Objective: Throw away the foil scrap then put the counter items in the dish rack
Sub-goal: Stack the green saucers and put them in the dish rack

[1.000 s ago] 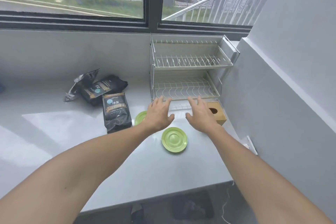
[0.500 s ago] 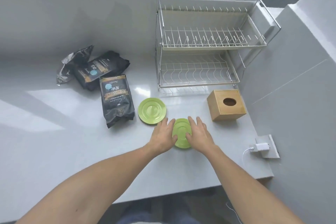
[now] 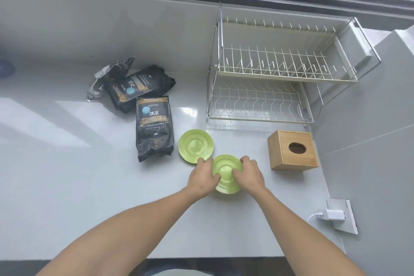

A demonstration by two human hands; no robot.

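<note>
Two green saucers lie on the grey counter. The near saucer is gripped from both sides: my left hand on its left rim, my right hand on its right rim, thumbs over the top. The far saucer lies free just behind my left hand. A crumpled silver foil scrap lies at the back left, behind two black coffee bags. The two-tier wire dish rack stands at the back right with nothing in it.
A wooden tissue box stands right of the saucers, in front of the rack. A wall socket with a white plug is on the right wall. The counter's front edge runs below my forearms. A window runs along the back.
My view has tilted down toward the counter. Both hands dropped from in front of the rack onto the near saucer and closed their fingers on its rim.
</note>
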